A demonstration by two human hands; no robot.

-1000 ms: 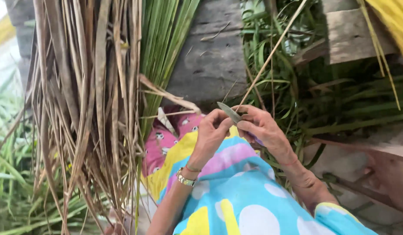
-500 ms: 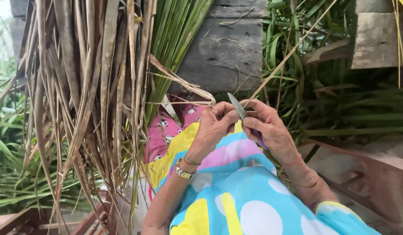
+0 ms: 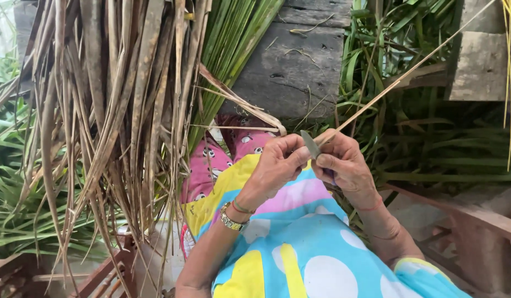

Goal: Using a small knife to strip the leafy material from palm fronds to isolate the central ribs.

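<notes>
My left hand [image 3: 274,165] pinches the near end of a long, thin tan stalk [image 3: 410,72] that runs up to the upper right. My right hand [image 3: 343,165] grips a small knife whose grey blade [image 3: 310,144] sticks up between the two hands, against the stalk. Both hands are close together above my lap, which is covered by bright blue, yellow and pink spotted cloth [image 3: 299,243]. A metal watch and thin bracelets sit on my left wrist.
A thick bundle of dry brown leaves [image 3: 117,110] hangs on the left, with green leaf blades [image 3: 233,38] behind it. Grey wooden planks [image 3: 299,60] lie ahead. Green cut leaves [image 3: 432,138] pile at the right, near a reddish wooden frame [image 3: 476,215].
The view has shifted, so hands and surroundings sit a little lower and further right in the frame. The hands keep the same grip on stalk and knife.
</notes>
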